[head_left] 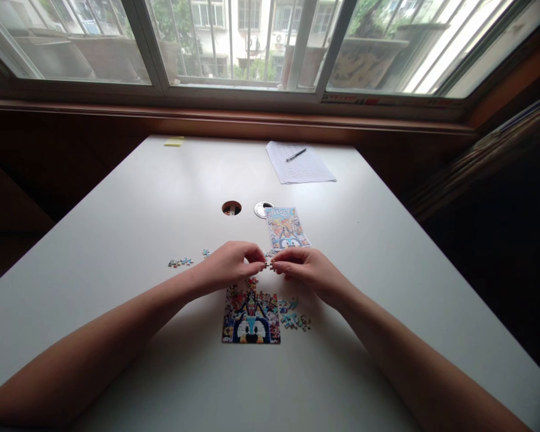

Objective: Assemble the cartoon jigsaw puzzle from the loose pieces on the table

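Fingertips of my left hand (234, 261) pinch a small jigsaw puzzle piece (267, 265). Close beside it, my right hand (306, 269) pinches another puzzle piece (272, 266); whether the two pieces touch I cannot tell. Both hands hover above the partly assembled puzzle (251, 318), which shows a blue cartoon dog's face at its lower part and has an uneven upper edge. Loose puzzle pieces (293, 317) lie just right of it. Behind my hands rests the picture sheet (288, 228) with the same dog, a few pieces at its lower edge.
More loose pieces (180, 262) lie to the left on the white table (117, 222). Farther back are a round cable hole (231, 208), a metal ring (260, 209), papers (299, 168) with a pen (296, 155), and a yellow sticky note (174, 141). A window stands beyond the table.
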